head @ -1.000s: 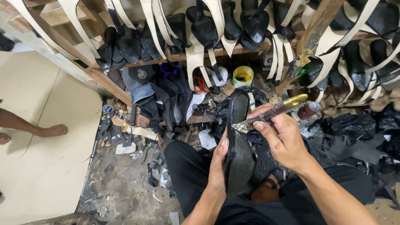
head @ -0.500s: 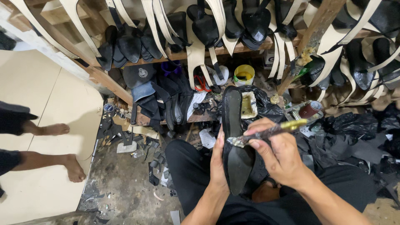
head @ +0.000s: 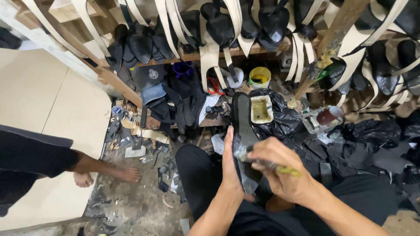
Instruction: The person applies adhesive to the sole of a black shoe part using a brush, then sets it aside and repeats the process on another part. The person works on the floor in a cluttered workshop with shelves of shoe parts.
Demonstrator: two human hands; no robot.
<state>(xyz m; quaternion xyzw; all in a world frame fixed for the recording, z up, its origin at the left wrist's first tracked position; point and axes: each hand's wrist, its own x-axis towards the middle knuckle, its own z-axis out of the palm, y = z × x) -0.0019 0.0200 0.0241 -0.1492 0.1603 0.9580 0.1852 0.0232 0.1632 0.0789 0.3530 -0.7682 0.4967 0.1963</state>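
Pointing away lengthwise: black sole point(head: 243, 131), left hand point(head: 230, 164).

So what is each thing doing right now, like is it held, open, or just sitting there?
Black shoe sole: held upright in the left hand.
Brush: gripped in the right hand, bristles against the sole.
Square glue tub: open, yellowish glue inside.
Yellow can: open, on the shelf.
Other person's bare foot: flat on the floor.
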